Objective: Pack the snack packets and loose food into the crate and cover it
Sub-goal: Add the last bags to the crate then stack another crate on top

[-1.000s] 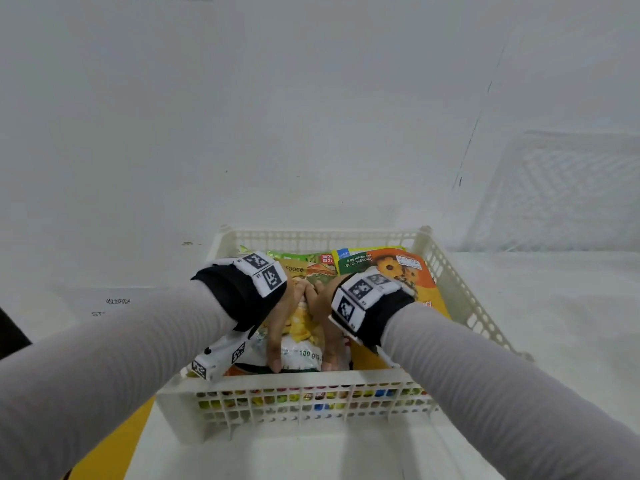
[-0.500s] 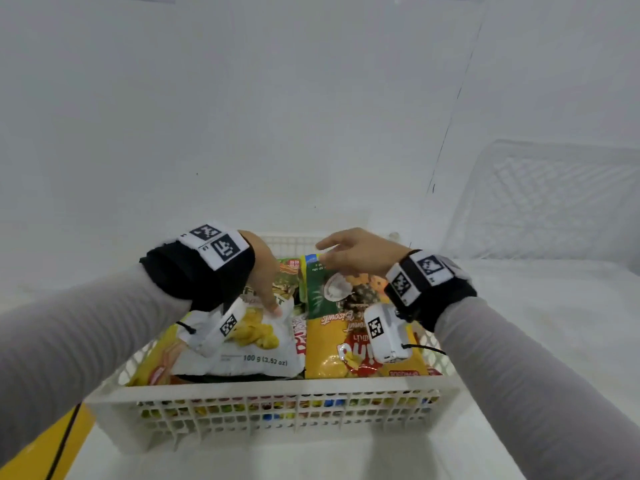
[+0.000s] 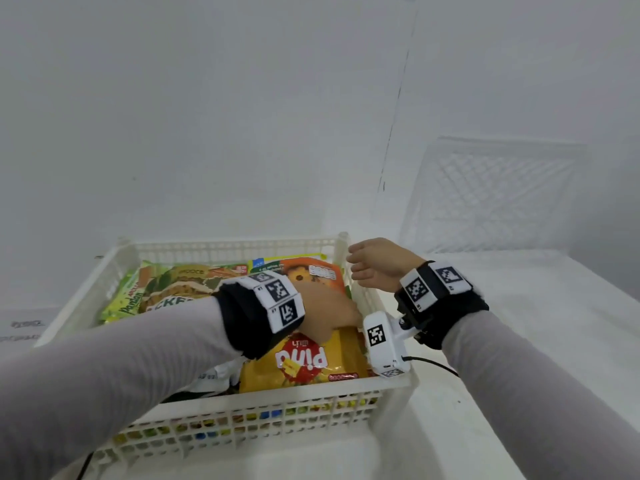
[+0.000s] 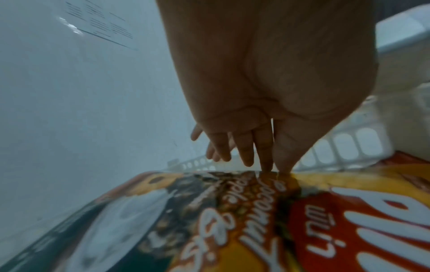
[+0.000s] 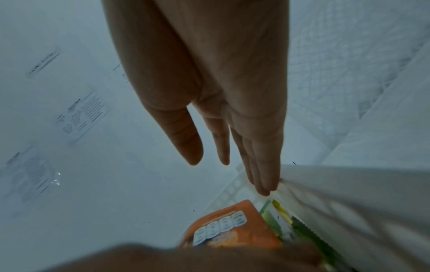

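A white slatted crate [image 3: 194, 424] stands in front of me, filled with snack packets. My left hand [image 3: 329, 310] reaches across it and presses straight fingertips [image 4: 265, 163] onto a yellow and red biscuit packet [image 3: 311, 362] at the crate's right side. An orange packet [image 3: 313, 277] lies behind it and a green cracker packet [image 3: 162, 292] at the left. My right hand [image 3: 372, 263] hovers over the crate's far right corner, fingers straight [image 5: 260, 162], holding nothing. A white lattice lid [image 3: 495, 195] leans against the wall at the right.
Small coloured sweets [image 3: 214, 424] show through the crate's front slats. The crate sits on a white surface [image 3: 519, 306] against a white wall. Printed paper sheets [image 5: 81, 117] lie to the left. A black cable [image 3: 433, 363] trails from the right wrist camera.
My left hand has crossed from the white packet at the left to the yellow and red packet at the right. My right hand has lifted off the packets toward the crate's right rim.
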`<state>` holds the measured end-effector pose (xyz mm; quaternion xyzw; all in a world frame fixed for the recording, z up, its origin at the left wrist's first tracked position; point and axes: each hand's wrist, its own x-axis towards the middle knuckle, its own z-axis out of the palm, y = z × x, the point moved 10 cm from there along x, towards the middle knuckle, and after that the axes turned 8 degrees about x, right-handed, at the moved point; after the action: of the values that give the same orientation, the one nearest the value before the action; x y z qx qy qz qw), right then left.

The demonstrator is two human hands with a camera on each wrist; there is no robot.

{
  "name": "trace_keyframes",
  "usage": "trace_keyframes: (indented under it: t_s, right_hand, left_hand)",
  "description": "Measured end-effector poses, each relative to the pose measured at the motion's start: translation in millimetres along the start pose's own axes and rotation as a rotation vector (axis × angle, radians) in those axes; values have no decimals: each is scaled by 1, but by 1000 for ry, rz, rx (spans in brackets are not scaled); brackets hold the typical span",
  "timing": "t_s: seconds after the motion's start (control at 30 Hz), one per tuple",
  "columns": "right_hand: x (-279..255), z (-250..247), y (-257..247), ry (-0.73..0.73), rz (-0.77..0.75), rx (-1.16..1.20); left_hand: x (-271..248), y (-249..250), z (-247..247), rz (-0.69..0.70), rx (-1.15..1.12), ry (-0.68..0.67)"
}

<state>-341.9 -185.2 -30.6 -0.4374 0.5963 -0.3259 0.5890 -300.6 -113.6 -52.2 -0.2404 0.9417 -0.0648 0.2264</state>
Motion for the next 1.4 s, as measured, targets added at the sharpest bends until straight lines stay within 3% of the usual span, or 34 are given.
trace_keyframes:
  t_s: [0.13, 0.37, 0.53, 0.67, 0.77, 0.87, 0.97, 1.03, 1.1, 1.17, 1.27, 1.4]
  right_hand:
    - [-7, -9, 4, -27, -54, 40]
    - [-21, -26, 11, -100, -38, 135]
    - [-24, -34, 17, -206, -5, 241]
    - [-21, -30, 15, -302, -40, 436]
    - [-18, -33, 5, -340, -103, 616]
    - [-18, -32, -7, -381, -166, 771]
    - [-22, -17, -12, -403, -154, 682]
    - [-17, -4, -6, -390, -78, 520]
    - [-11, 8, 3, -344, 5, 308]
    - [-5, 14, 7, -265, 54, 76]
    - [2, 19, 11, -172, 79, -305]
    - [2, 40, 15, -203, 51, -616]
  left_hand:
    - [11, 8, 3, 14, 56, -100]
    - [-5, -22, -52, 5, 85, 51]
    - [-53, -72, -103, -148, -63, 279]
    - [-96, -115, -124, -354, -299, 541]
    - [-121, -146, -111, -592, -523, 725]
    - [-139, -164, -68, -805, -1020, 848]
    - [-141, -156, -27, -895, -1419, 875]
    - [-138, -144, -6, -937, -1483, 816]
    - [-133, -135, 17, -992, -1404, 671]
    - [-128, -129, 41, -1034, -1237, 441]
    - [-116, -116, 61, -980, -1068, 129]
    - [-112, -107, 68, -930, -964, -17]
